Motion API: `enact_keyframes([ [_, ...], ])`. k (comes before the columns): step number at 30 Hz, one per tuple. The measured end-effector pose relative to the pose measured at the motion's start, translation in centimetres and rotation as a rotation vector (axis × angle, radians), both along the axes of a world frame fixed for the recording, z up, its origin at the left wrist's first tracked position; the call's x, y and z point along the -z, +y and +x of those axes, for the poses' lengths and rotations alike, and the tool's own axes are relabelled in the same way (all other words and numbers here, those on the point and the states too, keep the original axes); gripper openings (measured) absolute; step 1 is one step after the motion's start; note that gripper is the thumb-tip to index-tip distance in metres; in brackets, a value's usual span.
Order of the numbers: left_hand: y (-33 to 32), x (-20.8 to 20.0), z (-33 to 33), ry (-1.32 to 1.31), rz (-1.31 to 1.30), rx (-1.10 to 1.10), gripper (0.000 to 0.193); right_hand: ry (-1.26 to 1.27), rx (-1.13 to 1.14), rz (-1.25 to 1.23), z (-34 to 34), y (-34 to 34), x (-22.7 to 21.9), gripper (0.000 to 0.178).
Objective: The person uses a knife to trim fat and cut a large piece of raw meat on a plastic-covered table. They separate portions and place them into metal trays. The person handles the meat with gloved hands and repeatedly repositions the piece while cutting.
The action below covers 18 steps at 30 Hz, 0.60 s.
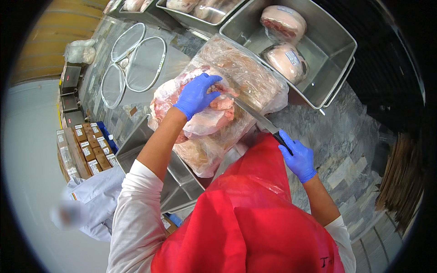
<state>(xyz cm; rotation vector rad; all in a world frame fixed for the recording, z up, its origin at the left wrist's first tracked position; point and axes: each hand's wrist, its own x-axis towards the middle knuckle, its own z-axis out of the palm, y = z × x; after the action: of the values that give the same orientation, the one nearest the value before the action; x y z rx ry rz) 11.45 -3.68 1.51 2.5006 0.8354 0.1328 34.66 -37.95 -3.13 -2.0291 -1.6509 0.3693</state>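
Note:
A large piece of raw meat (pixel 211 123), pink with pale fat, lies on a block wrapped in clear plastic (pixel 255 86). My left hand (pixel 196 94), in a blue glove, grips the top of the meat, its fingers and thumb curled against it. In my right hand (pixel 298 157), also gloved in blue, is a knife (pixel 258 116) with a long blade and black handle. The blade points up and left, and its tip reaches the meat beside my left thumb. Where my left fingertips press, the meat is partly hidden.
At the upper right a metal bin (pixel 325 75) holds wrapped meat pieces (pixel 283 22). Hoop-rimmed clear bags (pixel 145 63) are at the upper left. Another metal bin (pixel 177 182) sits under my left arm. A person in a pale coat (pixel 98 198) is near stacked boxes (pixel 88 141).

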Motion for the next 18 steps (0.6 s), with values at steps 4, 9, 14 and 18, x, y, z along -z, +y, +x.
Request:
enact_keyframes([
  [4, 1.4, 1.9, 0.4, 0.093, 0.100, 0.243, 0.023, 0.098, 0.000, -0.039, 0.8, -0.7, -0.2, 0.052],
  [9, 3.0, 1.0, 2.5, 0.077, -0.056, 0.117, 0.017, 0.154, -0.001, -0.120, 1.8, -1.8, -0.4, 0.053],
  [14, 3.1, 0.8, 4.7, 0.135, -0.249, -0.009, 0.018, 0.258, 0.003, -0.152, 3.2, -1.6, -0.1, 0.053],
  [18, 5.3, -0.4, 7.0, -0.074, -0.465, -0.346, 0.020, 0.417, 0.059, -0.089, 4.5, -0.7, -0.4, 0.051],
])
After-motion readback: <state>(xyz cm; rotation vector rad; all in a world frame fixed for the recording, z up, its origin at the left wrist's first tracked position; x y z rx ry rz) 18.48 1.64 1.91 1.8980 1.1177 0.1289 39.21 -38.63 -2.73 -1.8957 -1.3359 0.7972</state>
